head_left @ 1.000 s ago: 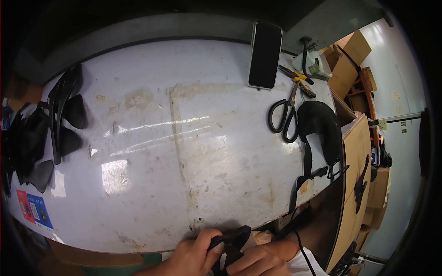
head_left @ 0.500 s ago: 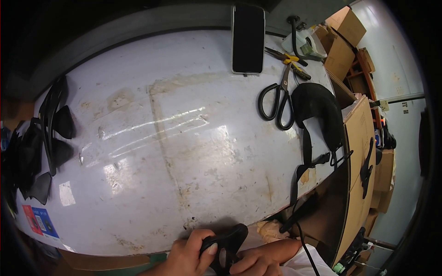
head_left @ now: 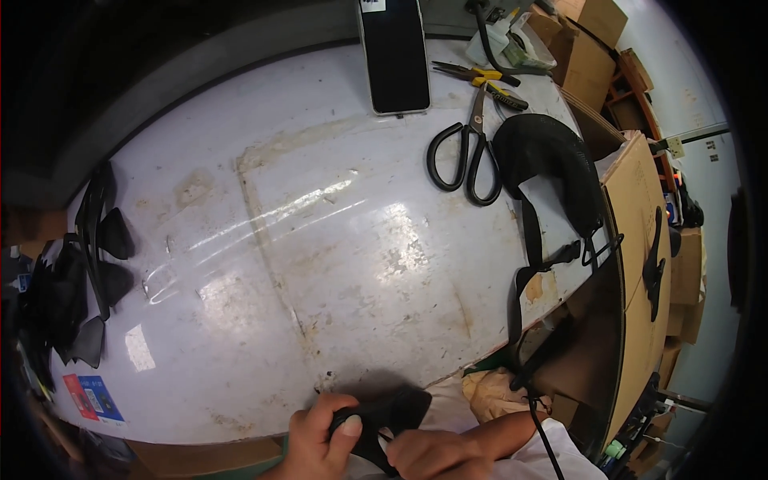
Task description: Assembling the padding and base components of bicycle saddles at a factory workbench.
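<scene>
At the table's near edge, my left hand [head_left: 320,432] is closed on a black, curved, flexible-looking piece [head_left: 406,408], its thumb pressed on top. My right hand [head_left: 440,454] is also closed against this piece, at its lower right side. Its fingers curl in, and any small part pinched there is hidden. A gap shows in the black piece between the two hands. I cannot tell its exact kind. Farther off on the right lies a larger black curved piece [head_left: 552,152] with a strap and a cord. Scissors [head_left: 476,152] with black handles rest beside it.
Yellow-handled pliers [head_left: 480,74] and a phone [head_left: 398,64] stand at the back of the white, stained table [head_left: 200,264]. Black pieces [head_left: 60,296] are heaped at the left end. An open cardboard box [head_left: 636,240] adjoins the right edge, near a dangling black cord [head_left: 548,440].
The view has shifted, so the phone and scissors appear farther up and left. Both hands keep hold of the black piece, which has turned slightly; my right fingers have curled in more.
</scene>
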Demonstrator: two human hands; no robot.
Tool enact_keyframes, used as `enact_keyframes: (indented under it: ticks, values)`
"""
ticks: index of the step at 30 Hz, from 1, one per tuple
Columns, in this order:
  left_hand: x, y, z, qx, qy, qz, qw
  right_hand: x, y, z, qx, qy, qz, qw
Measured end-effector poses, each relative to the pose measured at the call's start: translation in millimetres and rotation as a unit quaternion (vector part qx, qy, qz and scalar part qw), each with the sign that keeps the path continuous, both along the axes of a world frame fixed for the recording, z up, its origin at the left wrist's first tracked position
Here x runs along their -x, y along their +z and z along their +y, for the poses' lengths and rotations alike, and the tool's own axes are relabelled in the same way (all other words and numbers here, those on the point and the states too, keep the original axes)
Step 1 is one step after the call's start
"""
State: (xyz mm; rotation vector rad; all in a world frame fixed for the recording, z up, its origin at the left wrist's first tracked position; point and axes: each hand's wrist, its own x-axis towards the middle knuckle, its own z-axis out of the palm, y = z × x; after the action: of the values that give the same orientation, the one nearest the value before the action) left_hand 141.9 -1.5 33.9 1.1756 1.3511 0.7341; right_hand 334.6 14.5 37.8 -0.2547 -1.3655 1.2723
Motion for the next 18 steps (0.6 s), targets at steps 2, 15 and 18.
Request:
enact_keyframes:
  ticks: [2, 15, 18]
  values:
    - [0, 6, 4, 0.039, 0.033, -0.052, 0.997, -10, 0, -5, -0.023, 0.011, 0.011, 1.0]
    - [-19, 33, 33, 0.096, -0.155, -0.02, 0.983, -12, 16, 24, -0.156, -0.071, 0.028, 0.985]
    - [-20, 11, 11, -0.033, -0.179, 0.094, 0.979, -7, 12, 30, -0.166, -0.052, 0.037, 0.984]
